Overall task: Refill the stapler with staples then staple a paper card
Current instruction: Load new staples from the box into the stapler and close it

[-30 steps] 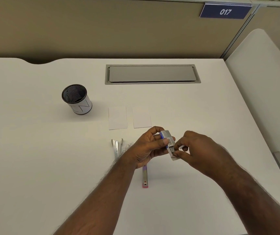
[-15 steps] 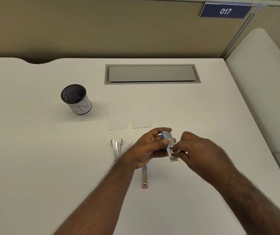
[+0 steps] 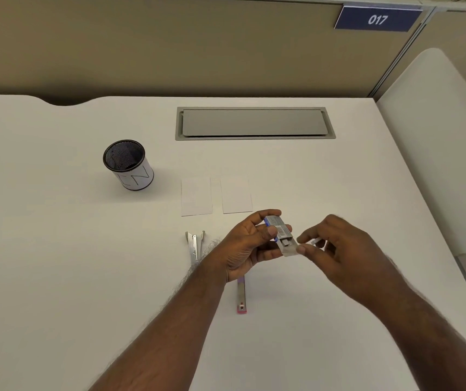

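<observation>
Staple box, small, blue and grey card with a barcode face, is held above the white bench just right of centre; left hand curls thumb and fingers round it. Its inner tray is drawn partly out toward 4 o'clock, showing a grey block of staples. Right hand pinches the tray's end. Stapler, metal strip with pink tip, lies at 6 o'clock, partly under the left wrist. Two white paper cards lie side by side at 12 o'clock. Black mesh pen cup stands at 10 o'clock, contents indiscernible. Silver staple remover lies at 9 o'clock.
</observation>
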Tool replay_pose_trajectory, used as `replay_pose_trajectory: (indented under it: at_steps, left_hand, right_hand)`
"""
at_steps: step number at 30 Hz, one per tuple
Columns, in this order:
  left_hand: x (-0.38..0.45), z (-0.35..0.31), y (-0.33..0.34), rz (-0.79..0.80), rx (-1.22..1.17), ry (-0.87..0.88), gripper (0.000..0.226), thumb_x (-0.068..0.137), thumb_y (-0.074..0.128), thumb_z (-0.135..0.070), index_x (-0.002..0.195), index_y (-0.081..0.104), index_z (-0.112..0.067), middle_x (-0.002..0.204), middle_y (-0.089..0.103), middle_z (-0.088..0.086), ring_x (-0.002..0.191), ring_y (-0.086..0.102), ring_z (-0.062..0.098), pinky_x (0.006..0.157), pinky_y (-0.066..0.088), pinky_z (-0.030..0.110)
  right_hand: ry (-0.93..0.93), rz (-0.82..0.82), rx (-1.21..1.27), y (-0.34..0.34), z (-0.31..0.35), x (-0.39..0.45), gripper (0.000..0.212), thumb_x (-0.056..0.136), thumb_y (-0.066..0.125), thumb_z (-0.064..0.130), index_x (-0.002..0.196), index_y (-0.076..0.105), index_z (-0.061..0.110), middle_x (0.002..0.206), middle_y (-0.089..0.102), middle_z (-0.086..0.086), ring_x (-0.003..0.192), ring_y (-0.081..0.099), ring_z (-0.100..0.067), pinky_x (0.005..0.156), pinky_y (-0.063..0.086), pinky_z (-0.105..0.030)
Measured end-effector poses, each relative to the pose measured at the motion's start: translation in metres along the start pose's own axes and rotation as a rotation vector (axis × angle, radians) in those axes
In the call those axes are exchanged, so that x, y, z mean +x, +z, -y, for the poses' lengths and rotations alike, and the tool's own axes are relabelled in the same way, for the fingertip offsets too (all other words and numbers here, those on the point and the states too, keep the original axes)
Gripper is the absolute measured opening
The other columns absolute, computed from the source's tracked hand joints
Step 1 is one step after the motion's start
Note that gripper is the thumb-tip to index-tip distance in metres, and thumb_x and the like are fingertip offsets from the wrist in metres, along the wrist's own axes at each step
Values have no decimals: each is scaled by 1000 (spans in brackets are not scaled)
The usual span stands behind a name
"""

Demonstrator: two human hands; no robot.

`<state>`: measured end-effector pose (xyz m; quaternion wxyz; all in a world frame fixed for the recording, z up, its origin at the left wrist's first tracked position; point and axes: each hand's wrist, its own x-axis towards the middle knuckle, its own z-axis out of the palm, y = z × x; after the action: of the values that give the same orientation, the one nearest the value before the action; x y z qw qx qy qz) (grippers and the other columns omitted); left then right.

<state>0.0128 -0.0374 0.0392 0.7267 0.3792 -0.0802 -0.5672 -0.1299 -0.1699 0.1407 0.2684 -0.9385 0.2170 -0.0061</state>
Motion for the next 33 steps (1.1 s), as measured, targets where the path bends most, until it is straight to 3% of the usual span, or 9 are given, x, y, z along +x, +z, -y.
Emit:
replay_pose_trajectory:
  at_steps: [4,8,14,20,24,27,30,33]
  left_hand:
    - [0,-2,-2,-6,-29,24,31,91,60,-13,121,59,-19,109,74,9,93,73,26,73,61,30]
    - [2,-1,3,0,-18,27,31,91,61,-12,122,59,-20,110,73,10,94,72,26,74,61,31]
    - [1,0,3,7,-14,20,33,89,63,-15,121,60,-21,111,73,10,91,72,25,71,62,30]
    - [0,-1,5,24,20,5,40,83,68,-20,121,60,-22,112,73,8,89,73,24,70,62,30]
    - [0,2,4,36,17,-14,40,84,70,-17,123,60,-19,112,72,10,88,72,23,73,62,29]
    - [0,3,5,49,19,-27,37,87,68,-15,123,60,-19,106,73,8,86,73,21,74,62,29]
    - [-1,3,5,66,28,-40,38,86,70,-16,123,60,-19,107,73,8,86,73,21,74,62,29]
    - [-1,5,3,65,40,-54,35,90,64,-10,124,61,-19,110,73,9,87,72,21,74,61,29]
  right_hand:
    - [-26,71,61,4,-3,-5,21,75,77,43,89,62,42,91,51,19,77,57,-4,63,49,-27]
    - [-98,-68,-69,15,1,-6,9,83,71,38,87,63,37,83,50,16,73,50,11,53,34,-13]
    - [-193,-171,-168,19,0,-5,10,82,75,30,91,70,32,79,55,9,53,50,-7,44,39,-21]
    - [-223,-184,-225,23,-1,-4,14,81,75,24,95,73,26,77,55,6,51,52,-15,41,37,-21]
    - [-208,-201,-216,24,-2,-2,10,80,77,24,89,72,24,77,56,7,52,55,-11,44,36,-19]
    - [-157,-220,-174,26,-2,-1,9,81,74,31,88,69,28,78,49,14,54,44,4,48,28,-9]
    - [-101,-201,-132,28,-6,2,21,81,73,36,102,68,32,82,42,19,57,40,15,52,25,-4]
    - [-50,-104,-103,30,-12,7,36,83,71,42,118,62,38,84,44,18,66,47,13,54,35,-10]
